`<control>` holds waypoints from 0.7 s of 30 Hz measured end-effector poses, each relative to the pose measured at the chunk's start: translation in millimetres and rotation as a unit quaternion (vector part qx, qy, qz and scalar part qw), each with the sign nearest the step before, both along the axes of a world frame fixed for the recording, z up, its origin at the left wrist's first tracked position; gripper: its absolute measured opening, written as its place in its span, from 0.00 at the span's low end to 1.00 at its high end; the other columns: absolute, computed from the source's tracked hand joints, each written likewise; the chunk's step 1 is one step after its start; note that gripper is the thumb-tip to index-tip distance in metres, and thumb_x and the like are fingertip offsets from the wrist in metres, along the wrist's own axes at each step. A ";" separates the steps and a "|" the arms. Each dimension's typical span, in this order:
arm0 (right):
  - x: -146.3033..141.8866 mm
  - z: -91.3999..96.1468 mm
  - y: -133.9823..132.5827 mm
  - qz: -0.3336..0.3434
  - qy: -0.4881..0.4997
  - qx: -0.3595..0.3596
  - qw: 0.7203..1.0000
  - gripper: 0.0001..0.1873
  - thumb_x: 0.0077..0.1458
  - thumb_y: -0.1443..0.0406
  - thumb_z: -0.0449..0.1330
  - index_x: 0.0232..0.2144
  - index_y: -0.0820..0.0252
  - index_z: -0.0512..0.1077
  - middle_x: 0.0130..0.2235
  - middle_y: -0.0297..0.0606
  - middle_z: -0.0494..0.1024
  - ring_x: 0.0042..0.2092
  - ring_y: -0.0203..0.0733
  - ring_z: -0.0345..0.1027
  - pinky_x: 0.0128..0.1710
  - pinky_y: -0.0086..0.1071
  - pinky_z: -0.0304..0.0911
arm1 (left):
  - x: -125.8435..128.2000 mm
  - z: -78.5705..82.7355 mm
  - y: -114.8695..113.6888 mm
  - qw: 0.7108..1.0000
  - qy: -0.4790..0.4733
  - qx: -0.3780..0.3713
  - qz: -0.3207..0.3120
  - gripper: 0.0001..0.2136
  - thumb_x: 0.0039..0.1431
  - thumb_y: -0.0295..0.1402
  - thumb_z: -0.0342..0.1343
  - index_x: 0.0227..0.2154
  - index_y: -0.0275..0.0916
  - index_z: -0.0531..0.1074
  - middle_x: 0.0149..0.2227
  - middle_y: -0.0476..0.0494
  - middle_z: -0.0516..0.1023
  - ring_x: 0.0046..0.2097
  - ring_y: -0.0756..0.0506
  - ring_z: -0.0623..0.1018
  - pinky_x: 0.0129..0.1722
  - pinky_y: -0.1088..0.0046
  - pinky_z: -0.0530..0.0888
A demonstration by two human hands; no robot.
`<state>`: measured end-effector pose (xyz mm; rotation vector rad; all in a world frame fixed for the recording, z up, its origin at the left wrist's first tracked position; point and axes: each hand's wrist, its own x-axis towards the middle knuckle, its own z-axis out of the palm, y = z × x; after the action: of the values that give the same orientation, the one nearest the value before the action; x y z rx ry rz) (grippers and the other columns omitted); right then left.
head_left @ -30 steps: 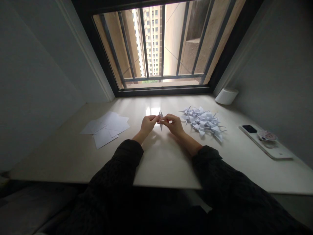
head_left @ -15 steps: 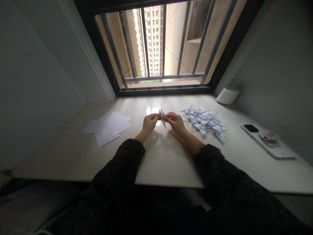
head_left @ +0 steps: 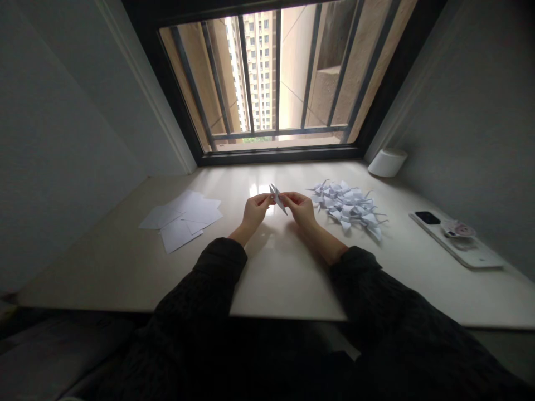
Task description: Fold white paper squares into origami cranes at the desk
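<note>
The left hand (head_left: 256, 211) and right hand (head_left: 301, 209) each hold a clenched fingertip grip – both grasping 1 folded paper crane (head_left: 278, 199) between them, above the desk (head_left: 276, 267). Relative to that crane: a pile of paper cranes (head_left: 346, 206) lies right, loose white paper sheets (head_left: 179, 223) left.

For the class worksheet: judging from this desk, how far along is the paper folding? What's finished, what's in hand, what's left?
Done: a heap of paper cranes at right. In hand: one folded paper piece pinched between left hand and right hand. Left: flat white paper sheets, unfolded, on the left of the desk.
</note>
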<state>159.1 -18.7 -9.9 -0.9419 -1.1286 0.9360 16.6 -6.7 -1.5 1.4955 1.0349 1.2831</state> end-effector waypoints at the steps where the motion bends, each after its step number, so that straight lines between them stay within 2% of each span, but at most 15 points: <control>1: -0.1 0.5 -0.3 -0.002 -0.003 -0.001 1.000 0.18 0.40 0.50 0.68 0.27 0.58 0.78 0.29 0.38 0.81 0.33 0.42 0.74 0.35 0.36 0.70 | 0.0 0.1 -0.1 1.000 0.003 0.006 -0.003 0.16 0.53 0.46 0.58 0.33 0.37 0.79 0.32 0.41 0.81 0.37 0.44 0.79 0.37 0.69 0.71; 15: 0.8 -0.2 -0.4 -0.012 -0.021 -0.014 1.000 0.19 0.40 0.51 0.69 0.28 0.60 0.78 0.29 0.39 0.81 0.31 0.40 0.73 0.32 0.33 0.67 | -0.2 5.4 -2.5 0.999 0.021 0.048 -0.008 0.16 0.55 0.47 0.57 0.31 0.38 0.79 0.30 0.43 0.79 0.35 0.45 0.78 0.36 0.69 0.71; 21: 0.3 3.3 -2.7 0.006 -0.037 0.000 0.999 0.18 0.42 0.50 0.68 0.27 0.59 0.78 0.28 0.38 0.80 0.30 0.40 0.73 0.31 0.33 0.67 | 0.3 7.9 -5.2 0.999 0.004 0.034 0.007 0.17 0.52 0.47 0.59 0.32 0.37 0.79 0.32 0.42 0.81 0.35 0.45 0.78 0.37 0.68 0.72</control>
<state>159.4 -21.4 -6.6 -0.9774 -1.1986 0.9173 16.9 -12.0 6.4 1.5471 1.0184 1.3355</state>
